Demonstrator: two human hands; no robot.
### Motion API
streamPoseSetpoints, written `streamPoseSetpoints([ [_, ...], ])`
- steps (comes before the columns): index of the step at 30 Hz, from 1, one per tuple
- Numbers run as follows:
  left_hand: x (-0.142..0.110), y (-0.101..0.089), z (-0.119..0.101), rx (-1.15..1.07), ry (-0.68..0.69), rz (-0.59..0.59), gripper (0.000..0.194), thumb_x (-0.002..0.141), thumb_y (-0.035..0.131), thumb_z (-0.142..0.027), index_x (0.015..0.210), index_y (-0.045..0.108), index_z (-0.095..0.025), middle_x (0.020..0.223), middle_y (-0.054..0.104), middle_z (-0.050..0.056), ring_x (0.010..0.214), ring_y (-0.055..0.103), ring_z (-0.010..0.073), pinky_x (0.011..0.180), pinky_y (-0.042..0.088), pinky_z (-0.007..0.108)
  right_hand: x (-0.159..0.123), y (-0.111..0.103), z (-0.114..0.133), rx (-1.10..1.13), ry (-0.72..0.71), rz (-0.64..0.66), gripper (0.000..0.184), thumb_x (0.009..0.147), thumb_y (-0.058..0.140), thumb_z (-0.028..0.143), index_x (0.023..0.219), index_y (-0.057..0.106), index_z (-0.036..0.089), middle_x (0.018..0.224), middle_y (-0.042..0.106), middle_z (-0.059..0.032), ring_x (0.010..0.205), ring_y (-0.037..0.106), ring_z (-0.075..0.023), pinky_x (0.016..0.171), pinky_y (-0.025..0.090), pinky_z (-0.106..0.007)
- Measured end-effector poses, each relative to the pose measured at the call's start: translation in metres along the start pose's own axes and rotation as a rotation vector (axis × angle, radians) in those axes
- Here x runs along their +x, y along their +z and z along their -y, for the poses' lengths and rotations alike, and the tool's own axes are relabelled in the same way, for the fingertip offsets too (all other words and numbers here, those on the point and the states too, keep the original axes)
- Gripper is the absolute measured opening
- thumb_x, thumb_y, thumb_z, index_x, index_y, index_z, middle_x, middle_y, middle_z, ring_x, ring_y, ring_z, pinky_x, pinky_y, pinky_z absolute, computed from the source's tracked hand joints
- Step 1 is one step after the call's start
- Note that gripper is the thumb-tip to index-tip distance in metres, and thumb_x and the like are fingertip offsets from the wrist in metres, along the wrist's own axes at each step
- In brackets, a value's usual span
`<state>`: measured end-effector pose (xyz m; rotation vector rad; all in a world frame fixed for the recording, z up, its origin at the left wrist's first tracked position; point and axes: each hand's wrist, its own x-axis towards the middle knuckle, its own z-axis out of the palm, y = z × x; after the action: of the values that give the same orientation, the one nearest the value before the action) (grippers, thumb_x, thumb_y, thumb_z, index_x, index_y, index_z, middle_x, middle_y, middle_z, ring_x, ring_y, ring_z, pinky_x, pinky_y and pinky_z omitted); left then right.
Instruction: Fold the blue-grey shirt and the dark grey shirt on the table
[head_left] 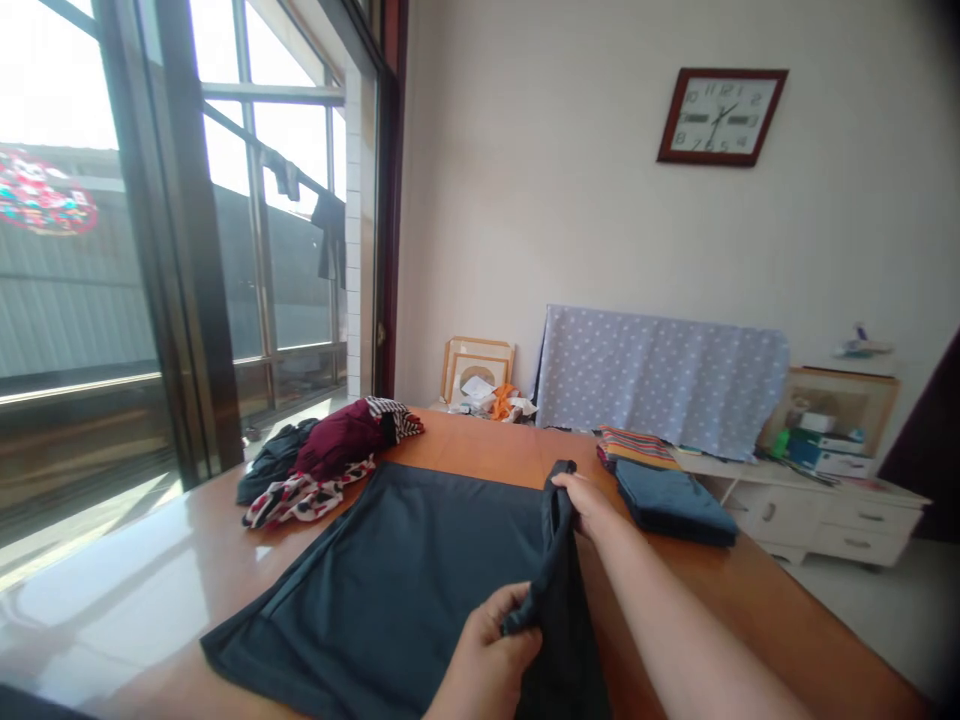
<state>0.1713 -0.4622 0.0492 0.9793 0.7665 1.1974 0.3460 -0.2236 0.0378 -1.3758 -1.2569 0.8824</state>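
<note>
Dark teal garment lies flat and smooth toward the near edge of the surface, its right side lifted in a tall fold. Left hand grips the fold low, right hand at top; fingers pinched narrow on cloth. Folded blue cloth sits near right hand.

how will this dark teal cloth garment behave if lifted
Probably very floppy: the dark teal cloth garment hangs in soft folds from the right hand and left hand. It looks light, held up easily. It may slide easily across the glossy orange wooden tabletop.
</note>
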Motion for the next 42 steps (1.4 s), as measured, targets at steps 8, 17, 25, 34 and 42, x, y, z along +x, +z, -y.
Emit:
streamPoseSetpoints([
  [8, -0.055, -0.101, -0.058, 0.131, 0.037, -0.362, 0.058, 0.068, 0.064, -0.027, 0.126, 0.063, -0.021, 0.085, 0.073, 0.003, 0.077, 0.067, 0.0198, 0.073, 0.053, 0.03, -0.017, 0.145, 0.06, 0.293, 0.169, 0.309, 0.016, 0.072, 0.06, 0.016, 0.084, 0.051, 0.022, 0.06, 0.059, 0.0038, 0.05, 0.058, -0.0129, 0.049, 0.051, -0.024],
  [17, -0.1, -0.198, -0.07, 0.304, 0.054, -0.676, 0.063, 0.072, 0.052, -0.024, 0.135, 0.056, -0.021, 0.083, 0.073, 0.001, 0.077, 0.068, 0.0191, 0.072, 0.054, 0.029, -0.054, 0.276, 0.081, 0.269, 0.246, 0.472, 0.019, 0.072, 0.061, 0.012, 0.084, 0.05, 0.021, 0.059, 0.058, 0.0041, 0.05, 0.058, -0.0124, 0.046, 0.048, -0.021],
  [25, -0.099, -0.227, -0.066, 0.369, 0.101, -0.822, 0.052, 0.075, 0.052, -0.025, 0.126, 0.058, -0.017, 0.095, 0.073, 0.006, 0.086, 0.069, 0.0218, 0.078, 0.055, 0.032, -0.067, 0.325, 0.074, 0.198, 0.24, 0.608, 0.028, 0.074, 0.063, 0.013, 0.1, 0.055, 0.018, 0.068, 0.063, -0.0007, 0.061, 0.067, -0.0168, 0.056, 0.057, -0.028],
  [34, -0.096, -0.233, -0.063, 0.918, 0.252, -0.937, 0.056, 0.085, 0.053, -0.046, 0.132, 0.051, -0.015, 0.132, 0.059, 0.015, 0.123, 0.056, 0.0303, 0.102, 0.044, 0.044, -0.034, 0.273, 0.044, -0.138, 0.024, 0.321, 0.032, 0.087, 0.053, 0.038, 0.113, 0.06, 0.02, 0.099, 0.07, -0.0096, 0.09, 0.07, -0.021, 0.072, 0.055, -0.029],
  [42, -0.09, -0.231, -0.07, 1.538, -0.049, -0.881, 0.048, 0.087, 0.05, -0.039, 0.13, 0.056, -0.02, 0.135, 0.059, 0.014, 0.129, 0.047, 0.0334, 0.105, 0.032, 0.05, 0.008, 0.186, 0.013, -0.697, -0.124, 0.212, 0.065, 0.074, 0.063, 0.027, 0.137, 0.055, 0.018, 0.147, 0.049, -0.0171, 0.14, 0.039, -0.0324, 0.111, 0.033, -0.043],
])
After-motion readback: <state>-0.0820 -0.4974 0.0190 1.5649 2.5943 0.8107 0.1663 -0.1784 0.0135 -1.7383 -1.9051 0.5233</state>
